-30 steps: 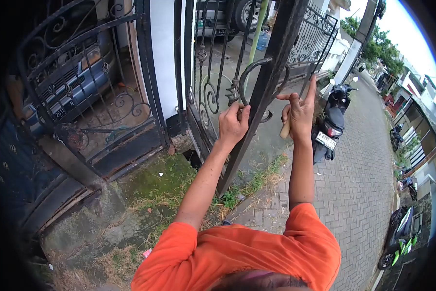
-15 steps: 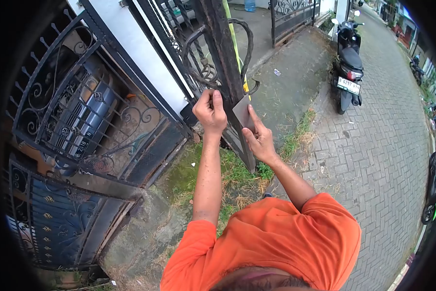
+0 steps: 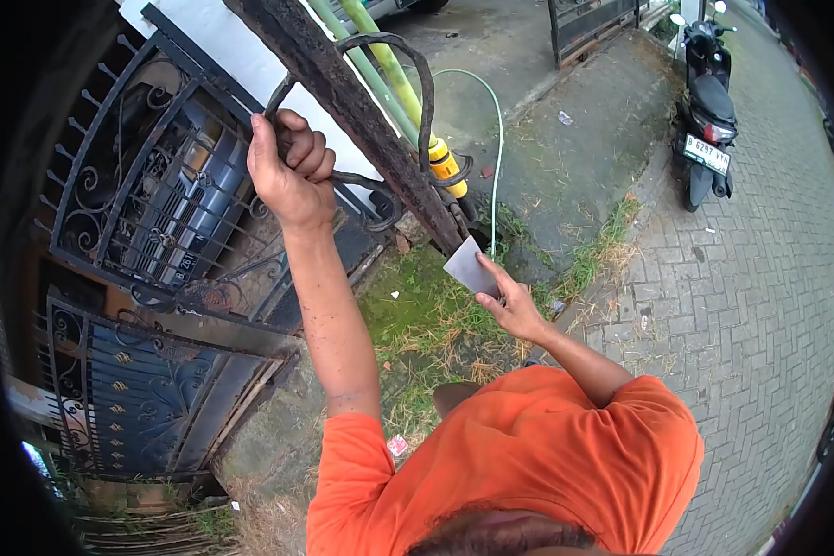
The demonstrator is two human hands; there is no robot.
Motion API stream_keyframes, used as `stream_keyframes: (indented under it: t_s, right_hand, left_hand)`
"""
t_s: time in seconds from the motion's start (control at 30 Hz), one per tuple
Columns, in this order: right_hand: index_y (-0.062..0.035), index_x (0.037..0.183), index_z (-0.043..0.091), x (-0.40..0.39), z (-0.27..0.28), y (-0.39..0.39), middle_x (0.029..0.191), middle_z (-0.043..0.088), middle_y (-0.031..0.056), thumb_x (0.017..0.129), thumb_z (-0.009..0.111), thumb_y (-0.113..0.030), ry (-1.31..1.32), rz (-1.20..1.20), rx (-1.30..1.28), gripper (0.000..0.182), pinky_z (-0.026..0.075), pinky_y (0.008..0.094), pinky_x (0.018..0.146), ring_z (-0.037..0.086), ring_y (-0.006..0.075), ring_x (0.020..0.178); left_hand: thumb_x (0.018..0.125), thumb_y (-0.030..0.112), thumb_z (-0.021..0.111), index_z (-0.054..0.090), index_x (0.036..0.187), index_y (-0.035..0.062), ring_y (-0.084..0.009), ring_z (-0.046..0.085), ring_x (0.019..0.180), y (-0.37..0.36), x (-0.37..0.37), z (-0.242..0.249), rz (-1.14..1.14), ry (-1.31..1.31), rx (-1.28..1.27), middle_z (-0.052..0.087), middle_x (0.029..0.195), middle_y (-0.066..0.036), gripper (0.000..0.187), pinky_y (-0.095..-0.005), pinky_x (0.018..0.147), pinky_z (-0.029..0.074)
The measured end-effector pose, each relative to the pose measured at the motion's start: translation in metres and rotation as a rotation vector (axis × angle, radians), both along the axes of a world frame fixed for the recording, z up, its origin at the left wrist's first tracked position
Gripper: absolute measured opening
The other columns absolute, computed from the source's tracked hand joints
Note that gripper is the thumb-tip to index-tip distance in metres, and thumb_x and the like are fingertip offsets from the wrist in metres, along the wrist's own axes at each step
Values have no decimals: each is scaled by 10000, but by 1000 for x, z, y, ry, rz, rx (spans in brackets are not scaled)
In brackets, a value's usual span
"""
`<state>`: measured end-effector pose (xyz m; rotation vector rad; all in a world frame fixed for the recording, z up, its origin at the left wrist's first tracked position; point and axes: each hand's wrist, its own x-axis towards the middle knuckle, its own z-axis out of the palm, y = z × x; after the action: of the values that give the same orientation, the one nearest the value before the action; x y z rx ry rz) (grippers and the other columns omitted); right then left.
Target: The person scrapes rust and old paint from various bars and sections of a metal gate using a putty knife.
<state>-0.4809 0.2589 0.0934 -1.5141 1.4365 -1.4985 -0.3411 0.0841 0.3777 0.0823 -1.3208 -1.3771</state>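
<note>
A dark, rusty iron post (image 3: 370,116) with curled scrollwork (image 3: 424,88) slants across the upper middle of the head view. My left hand (image 3: 292,171) is closed around the scroll bar on the post's left side, hiding part of it. Lower down, my right hand (image 3: 514,310) pinches a small grey rectangular sheet that looks like sandpaper (image 3: 471,267), thumb and fingers at its right side. The sheet's upper edge overlaps the lower end of the post.
A yellow-green pole with a yellow fitting (image 3: 445,165) stands behind the post, and a pale green hose (image 3: 498,148) trails beside it. Wrought-iron gates (image 3: 148,389) and a parked car (image 3: 190,199) are at left. A motorcycle (image 3: 710,116) stands on the paving (image 3: 713,306) at right.
My left hand has moved up and left along the scrollwork. My right hand is lower with the sheet. The post appears larger and more slanted as the view shifted.
</note>
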Motion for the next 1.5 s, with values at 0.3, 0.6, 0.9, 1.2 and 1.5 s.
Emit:
stream_keyframes:
  t_s: [0.3,0.6,0.9,1.2,1.5]
  right_hand:
    - [-87,1478,288,-8,-25,-15,1479,393,191,905,621,-183,113,122,-109,669,469,392,941,540,366,1225]
    - [-119,1461,365,13,-42,-9,1160,611,215,915,623,-159,110,31,-214,605,522,415,796,636,401,940]
    - [-243,1464,396,19,-6,-39,733,611,191,908,638,-187,250,-254,-145,609,514,430,567,624,342,622]
    - [-242,1436,442,33,-19,-39,615,544,124,888,664,-177,354,-254,-190,595,487,418,484,567,304,524]
    - [-309,1464,376,39,-61,-36,593,549,140,923,621,-256,321,-229,-116,596,494,434,427,588,319,484]
  left_hand:
    - [1007,434,460,422,855,117,-47,115,436,-19,10,-12,-359,84,-27,208,559,61,354,-237,372,107]
    - [983,433,519,387,748,150,-22,158,403,-39,9,-8,-820,126,-69,219,516,76,391,-205,364,124]
    - [1003,403,484,309,653,184,-42,96,426,-27,14,-2,-543,60,13,200,512,77,448,-221,370,95]
    - [993,365,488,295,627,186,-53,97,429,-18,18,0,-286,-14,-35,190,506,70,451,-233,371,73]
    - [962,375,527,273,584,198,-58,82,435,2,2,5,158,-95,-56,167,498,73,489,-237,383,62]
